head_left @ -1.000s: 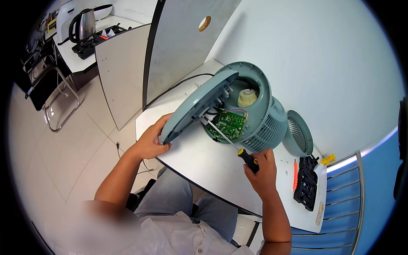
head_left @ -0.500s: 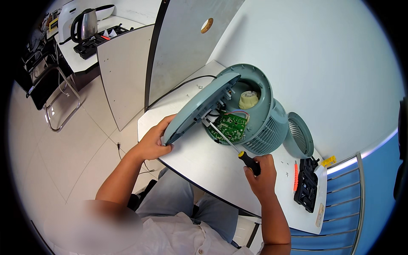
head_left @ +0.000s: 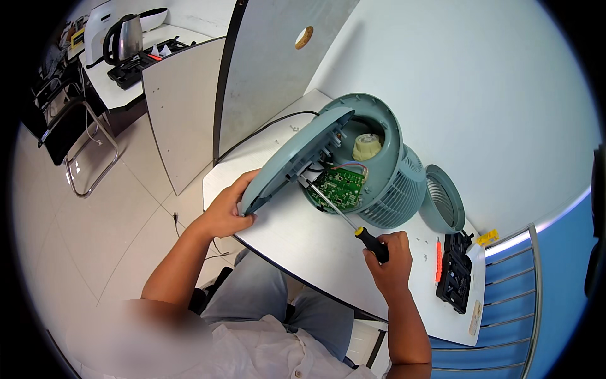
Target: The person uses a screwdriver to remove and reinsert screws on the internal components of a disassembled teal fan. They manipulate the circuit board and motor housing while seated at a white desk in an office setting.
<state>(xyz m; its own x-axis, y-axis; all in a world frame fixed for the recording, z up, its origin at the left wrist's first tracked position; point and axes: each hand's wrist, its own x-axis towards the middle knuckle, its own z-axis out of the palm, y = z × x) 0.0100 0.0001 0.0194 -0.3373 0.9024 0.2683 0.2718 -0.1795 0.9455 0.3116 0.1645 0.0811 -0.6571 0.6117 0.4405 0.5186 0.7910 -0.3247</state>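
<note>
A round teal cover stands tilted on the table, its lower left edge gripped by my left hand. Behind it lies the teal fan housing on its side, its open end showing a cream motor piece. A green circuit board with thin wires sits between cover and housing. My right hand is closed round the black and yellow handle of a screwdriver. The screwdriver's shaft crosses in front of the board, and its tip is at the inner side of the cover; the exact contact is too small to tell.
On the white table a ribbed teal ring stands right of the housing. Beyond it lie a red-handled tool, a black tool case and small loose screws. A black cable runs behind the cover beside a grey partition.
Both hands, the cover and the screwdriver keep nearly the same places. The whole view has shifted very slightly.
</note>
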